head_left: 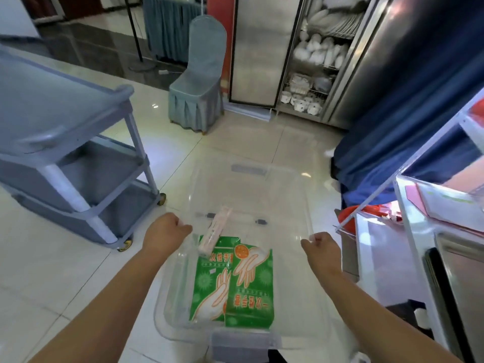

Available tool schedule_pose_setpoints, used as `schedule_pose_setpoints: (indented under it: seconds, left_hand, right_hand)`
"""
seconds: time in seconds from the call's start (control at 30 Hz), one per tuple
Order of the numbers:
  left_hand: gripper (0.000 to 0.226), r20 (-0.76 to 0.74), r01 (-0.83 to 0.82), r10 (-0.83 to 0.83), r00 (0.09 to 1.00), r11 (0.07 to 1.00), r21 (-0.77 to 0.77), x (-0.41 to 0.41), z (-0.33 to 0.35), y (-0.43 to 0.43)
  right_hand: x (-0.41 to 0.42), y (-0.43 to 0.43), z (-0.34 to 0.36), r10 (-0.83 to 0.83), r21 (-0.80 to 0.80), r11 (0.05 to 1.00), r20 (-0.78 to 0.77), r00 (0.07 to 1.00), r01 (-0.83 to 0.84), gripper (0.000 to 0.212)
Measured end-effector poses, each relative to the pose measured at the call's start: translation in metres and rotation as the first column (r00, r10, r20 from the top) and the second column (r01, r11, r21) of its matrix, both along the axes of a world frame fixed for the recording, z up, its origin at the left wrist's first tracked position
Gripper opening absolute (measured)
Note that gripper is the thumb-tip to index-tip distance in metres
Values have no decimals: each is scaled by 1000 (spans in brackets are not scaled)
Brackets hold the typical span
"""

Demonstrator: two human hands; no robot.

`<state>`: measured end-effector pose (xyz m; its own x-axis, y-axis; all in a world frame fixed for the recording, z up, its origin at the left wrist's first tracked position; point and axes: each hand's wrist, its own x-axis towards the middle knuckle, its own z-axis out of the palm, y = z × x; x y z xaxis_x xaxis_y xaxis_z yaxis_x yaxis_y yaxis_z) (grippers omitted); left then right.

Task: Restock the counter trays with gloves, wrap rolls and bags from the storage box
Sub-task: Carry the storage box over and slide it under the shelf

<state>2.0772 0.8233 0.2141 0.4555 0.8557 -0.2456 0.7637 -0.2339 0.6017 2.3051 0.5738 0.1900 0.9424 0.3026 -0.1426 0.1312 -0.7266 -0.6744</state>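
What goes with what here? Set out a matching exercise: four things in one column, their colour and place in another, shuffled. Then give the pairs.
1 glove packets
2 wrap roll
3 service cart
4 covered chair

a grey, wheeled, at the left
b green, flat in the clear storage box
c pale pink, slanted in the box
d pale blue, far ahead on the floor

Pairs: 1-b, 2-c, 3-a, 4-d.

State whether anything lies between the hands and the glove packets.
Only the clear lid, gripped by left hand and right hand, covering the far end of the storage box; the green glove packets look uncovered.
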Motion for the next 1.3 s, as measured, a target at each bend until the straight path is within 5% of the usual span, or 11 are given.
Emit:
schedule_pose_setpoints:
  seconds: [0.4, 0.8, 1.07, 1.3]
  left_hand:
    - [42, 6, 244, -244, 970, 969, -29, 206, -16, 133]
    - [24, -60, 427, -429, 901, 903, -45, 417, -17, 223]
    - [25, -89, 713, -713, 695, 700, -46, 588, -33, 248]
    - [25, -135, 893, -890, 436, 446, -55, 701, -57, 207]
  right_hand:
    - [155, 98, -29, -181, -2, 983, -110, 977, 182, 15]
    - [291, 155, -32, -384, -18, 923, -134, 913, 386, 11]
    - [331, 168, -42, -730, -53, 675, -186, 657, 736, 18]
    - [324, 164, -60, -920, -58, 323, -252, 300, 944, 8]
